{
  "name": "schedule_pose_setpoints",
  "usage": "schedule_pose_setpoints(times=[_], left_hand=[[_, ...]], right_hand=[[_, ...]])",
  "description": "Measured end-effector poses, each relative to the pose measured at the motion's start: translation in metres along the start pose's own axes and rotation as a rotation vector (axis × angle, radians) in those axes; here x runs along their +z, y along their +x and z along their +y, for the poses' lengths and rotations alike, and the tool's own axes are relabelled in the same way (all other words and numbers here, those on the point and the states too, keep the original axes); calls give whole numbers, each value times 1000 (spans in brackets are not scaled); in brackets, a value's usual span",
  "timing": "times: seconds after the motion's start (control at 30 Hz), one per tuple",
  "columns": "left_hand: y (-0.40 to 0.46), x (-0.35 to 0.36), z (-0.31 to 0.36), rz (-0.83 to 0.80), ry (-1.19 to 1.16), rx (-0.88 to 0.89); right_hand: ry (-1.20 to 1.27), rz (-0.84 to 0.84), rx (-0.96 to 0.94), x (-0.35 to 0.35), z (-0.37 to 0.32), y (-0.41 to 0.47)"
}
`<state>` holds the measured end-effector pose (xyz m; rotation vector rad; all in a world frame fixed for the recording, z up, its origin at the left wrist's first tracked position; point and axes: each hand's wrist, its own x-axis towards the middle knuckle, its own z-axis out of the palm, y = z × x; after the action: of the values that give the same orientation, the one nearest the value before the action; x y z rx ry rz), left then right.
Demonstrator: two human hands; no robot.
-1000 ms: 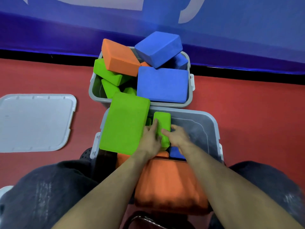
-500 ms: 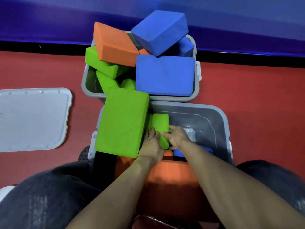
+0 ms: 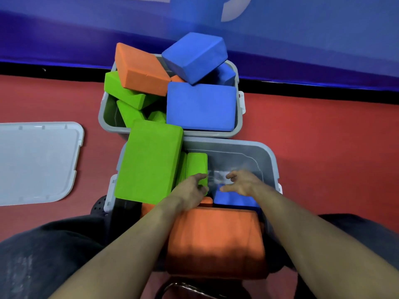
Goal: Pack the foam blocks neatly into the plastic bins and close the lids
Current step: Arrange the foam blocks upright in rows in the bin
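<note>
While left hand (image 3: 190, 188) touches green block (image 3: 197, 167), right hand (image 3: 241, 183) hovers.

Both bare forearms reach forward and converge, hands low and close together.
The left hand (image 3: 191, 187) lies palm down, fingers stretched forward and slightly bent. The right hand (image 3: 243, 183) hovers just beside it, fingers loosely curled inward with the thumb pointing left, holding nothing.

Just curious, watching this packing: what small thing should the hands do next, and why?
Probably the right hand, open and holding nothing, should reach to the far bin for another block. The near bin shows bare floor on its right, while the far bin is heaped untidily. The left hand rests on the upright green block.
</note>
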<state>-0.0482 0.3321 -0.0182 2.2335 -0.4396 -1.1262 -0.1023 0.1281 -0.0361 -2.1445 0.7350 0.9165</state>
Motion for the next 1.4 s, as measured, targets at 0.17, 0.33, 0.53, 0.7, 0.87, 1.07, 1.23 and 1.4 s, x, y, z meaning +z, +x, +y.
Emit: schedule_pose_setpoints(times=[0.17,0.33,0.53,0.7,0.87,1.07,1.23,1.4], left_hand=[[-14,3,1,-265,181,8],[-10,4,-7,-276,183,-99],[-3,4,-8,-313,183,-93],[5,7,-14,-333,203,-86],[2,8,-10,-293,127,-65],[-2,8,-1,-44,171,28],[-1,10,-7,-56,163,18],[2,14,-7,-75,141,26]], right_hand=[[-90,-61,49,13,26,-7],[-141,-79,80,21,26,3],[-171,-106,69,28,29,11],[-136,-62,58,24,37,14],[88,176,75,6,29,10],[337,349,181,1,5,9],[488,385,226,10,-8,12],[457,391,194,15,-17,21]])
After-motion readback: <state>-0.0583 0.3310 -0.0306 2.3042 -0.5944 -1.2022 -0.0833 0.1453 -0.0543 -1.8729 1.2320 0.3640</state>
